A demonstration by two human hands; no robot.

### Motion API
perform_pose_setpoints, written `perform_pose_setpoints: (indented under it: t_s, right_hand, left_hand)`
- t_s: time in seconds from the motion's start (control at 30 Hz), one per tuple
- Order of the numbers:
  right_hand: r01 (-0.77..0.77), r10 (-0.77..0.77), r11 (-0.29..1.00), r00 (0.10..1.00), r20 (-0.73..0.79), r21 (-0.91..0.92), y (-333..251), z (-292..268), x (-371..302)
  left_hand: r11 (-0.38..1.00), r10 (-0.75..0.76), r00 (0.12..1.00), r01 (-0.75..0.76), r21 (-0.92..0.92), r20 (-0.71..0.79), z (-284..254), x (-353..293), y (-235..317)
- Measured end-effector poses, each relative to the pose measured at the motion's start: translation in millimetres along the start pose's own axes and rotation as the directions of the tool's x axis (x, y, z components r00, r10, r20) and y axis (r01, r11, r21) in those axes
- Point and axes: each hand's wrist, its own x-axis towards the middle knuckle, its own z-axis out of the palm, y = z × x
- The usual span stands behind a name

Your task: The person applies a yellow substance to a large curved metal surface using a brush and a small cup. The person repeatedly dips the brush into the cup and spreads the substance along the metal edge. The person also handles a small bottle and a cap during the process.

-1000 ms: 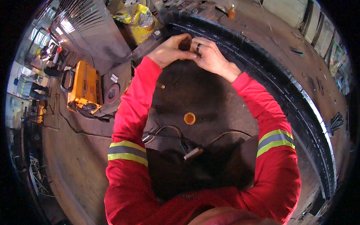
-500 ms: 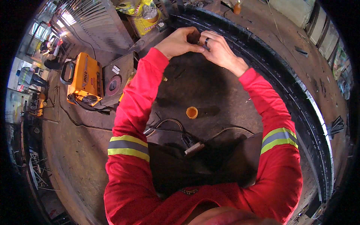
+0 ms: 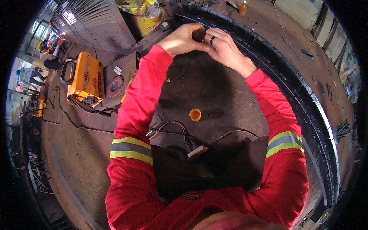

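Observation:
Both hands are raised close together at the near side of a long black metal beam (image 3: 293,78), which bends round in the wide view. My left hand (image 3: 184,39) has its thumb and fingers curled in a rounded grip, the thumb tip meeting the right fingers. A dark ring is on my right hand (image 3: 227,46), whose fingers are bent and pressed together. Whatever is pinched between them is dark, small and mostly hidden by the fingers. Below, an orange cup-shaped cap (image 3: 195,114) rests on the brown floor.
An orange welding machine (image 3: 85,78) stands left, beside a dark case (image 3: 128,65) with an abrasive disc (image 3: 114,86) on it. Cables (image 3: 174,123) cross the floor near my legs. A yellow bag (image 3: 147,25) and an orange bottle (image 3: 242,8) lie beyond. Two people are far left.
Both hands have shifted slightly up and away from me, still together. A small grey bit that showed at the right fingertips is now hidden.

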Motion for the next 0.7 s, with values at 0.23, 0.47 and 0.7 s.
perform_pose_setpoints:
  t_s: [0.23, 0.47, 0.7]
  right_hand:
    - [0.009, -0.009, 1.0, 1.0, 0.001, 0.024, -2, 0, 1]
    - [0.045, -0.044, 0.999, 0.999, 0.019, -0.018, -2, -1, 0]
    - [-0.014, 0.014, 1.0, 1.0, -0.003, -0.004, -3, -4, 0]
  left_hand:
    - [1.0, -0.005, 1.0, 0.005, 0.017, 0.011, -1, -2, 2]
    - [1.0, -0.016, 1.0, 0.017, -0.016, 0.016, 2, 0, 3]
    - [0.998, 0.001, 1.0, 0.001, 0.057, -0.027, 4, 1, 6]
